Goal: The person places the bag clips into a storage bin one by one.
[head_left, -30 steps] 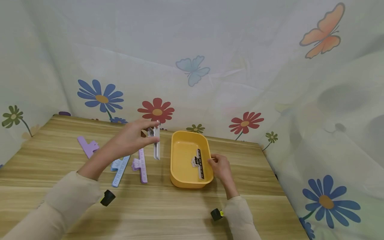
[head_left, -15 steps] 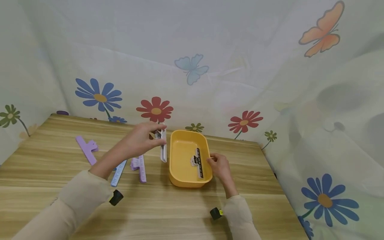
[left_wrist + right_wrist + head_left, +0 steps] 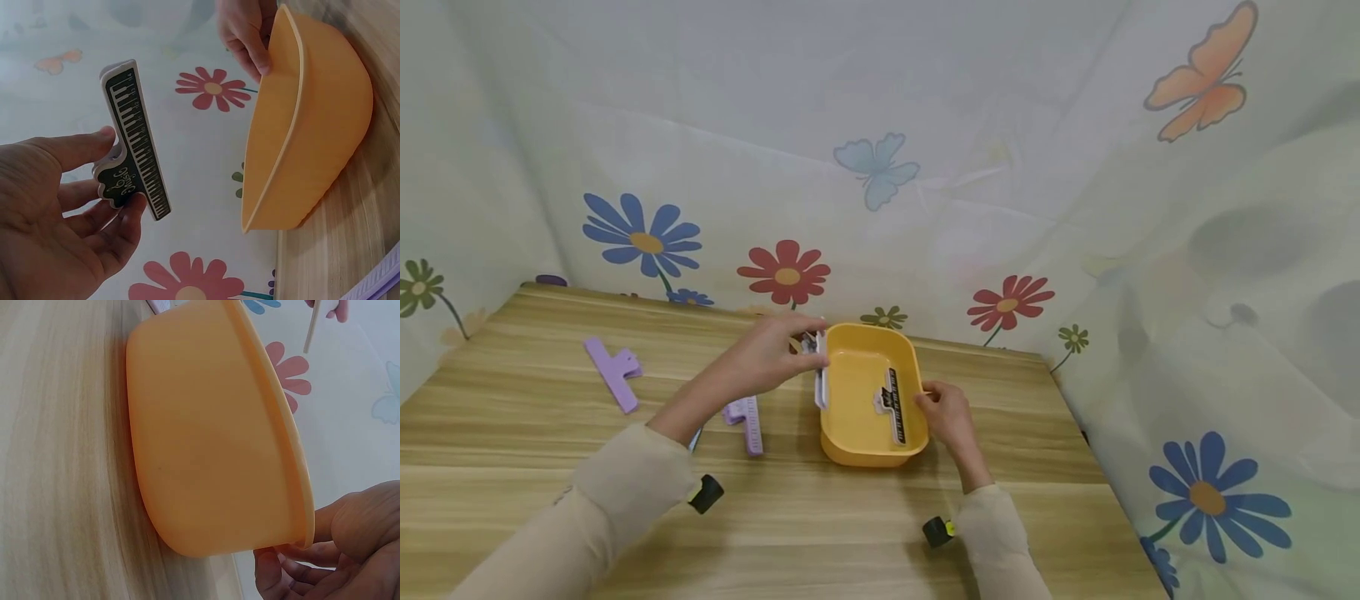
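Observation:
My left hand [image 3: 773, 357] pinches a white-edged black clip [image 3: 139, 147] printed with piano keys and the word Music. In the head view this clip hangs above the left rim of a yellow plastic bin [image 3: 865, 458]. The left wrist view shows it apart from the bin wall [image 3: 325, 119]. At the bin's right side my right hand [image 3: 950, 423] grips the rim, thumb and fingers on either side of the edge [image 3: 306, 531]. Inside, a similar black-and-white piano-key clip [image 3: 898, 417] lies flat on the bottom, near the right wall.
Two purple clips [image 3: 613, 375] lie on the wooden table [image 3: 820, 533] left of the bin, the nearer purple clip [image 3: 752, 427] having ruler-like marks. Only a sliver of a blue clip [image 3: 696, 439] shows beside my left wrist. A flowered cloth [image 3: 1037, 208] hangs behind the table.
My left hand has carried the clip rightward, from left of the bin to above its left rim. The left forearm now covers most of the blue clip. My right hand keeps its hold.

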Available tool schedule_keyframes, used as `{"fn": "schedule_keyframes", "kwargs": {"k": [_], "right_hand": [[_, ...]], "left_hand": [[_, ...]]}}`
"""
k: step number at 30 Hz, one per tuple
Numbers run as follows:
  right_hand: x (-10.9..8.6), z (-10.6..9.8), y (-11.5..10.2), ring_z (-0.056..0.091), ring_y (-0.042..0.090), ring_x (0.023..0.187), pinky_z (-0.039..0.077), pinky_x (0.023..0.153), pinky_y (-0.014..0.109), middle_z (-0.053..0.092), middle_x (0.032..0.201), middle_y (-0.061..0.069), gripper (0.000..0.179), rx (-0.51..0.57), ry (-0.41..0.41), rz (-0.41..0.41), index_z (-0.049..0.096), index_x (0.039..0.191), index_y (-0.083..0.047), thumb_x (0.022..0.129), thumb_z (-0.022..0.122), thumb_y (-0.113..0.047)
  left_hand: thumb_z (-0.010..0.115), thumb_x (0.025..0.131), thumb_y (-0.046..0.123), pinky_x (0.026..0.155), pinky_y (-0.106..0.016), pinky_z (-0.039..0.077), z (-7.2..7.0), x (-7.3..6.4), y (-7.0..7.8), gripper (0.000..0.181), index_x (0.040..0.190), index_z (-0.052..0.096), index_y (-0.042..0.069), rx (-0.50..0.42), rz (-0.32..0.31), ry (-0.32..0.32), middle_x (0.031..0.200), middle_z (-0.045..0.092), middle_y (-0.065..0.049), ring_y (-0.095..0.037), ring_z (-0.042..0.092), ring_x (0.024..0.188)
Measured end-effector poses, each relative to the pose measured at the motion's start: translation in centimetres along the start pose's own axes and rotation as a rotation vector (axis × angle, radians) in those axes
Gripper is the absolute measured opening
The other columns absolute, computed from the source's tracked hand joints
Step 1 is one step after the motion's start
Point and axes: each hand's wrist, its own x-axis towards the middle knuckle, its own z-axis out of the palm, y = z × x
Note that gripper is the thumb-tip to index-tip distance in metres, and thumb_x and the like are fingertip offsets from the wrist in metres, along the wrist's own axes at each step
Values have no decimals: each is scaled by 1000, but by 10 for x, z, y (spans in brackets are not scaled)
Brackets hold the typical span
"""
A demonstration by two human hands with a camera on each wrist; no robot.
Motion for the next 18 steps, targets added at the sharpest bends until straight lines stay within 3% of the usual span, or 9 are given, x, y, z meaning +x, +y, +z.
{"fn": "schedule_keyframes", "kwargs": {"k": [18], "right_hand": [[1, -1, 3, 70, 28, 82, 58, 67, 32, 72, 91, 19, 25, 25, -2, -15, 70, 118, 13, 97, 66, -1]], "left_hand": [[78, 94, 22, 94, -42, 55, 37, 24, 4, 58, 145, 58, 1, 21, -20, -82, 128, 65, -14, -28, 61, 109]]}}
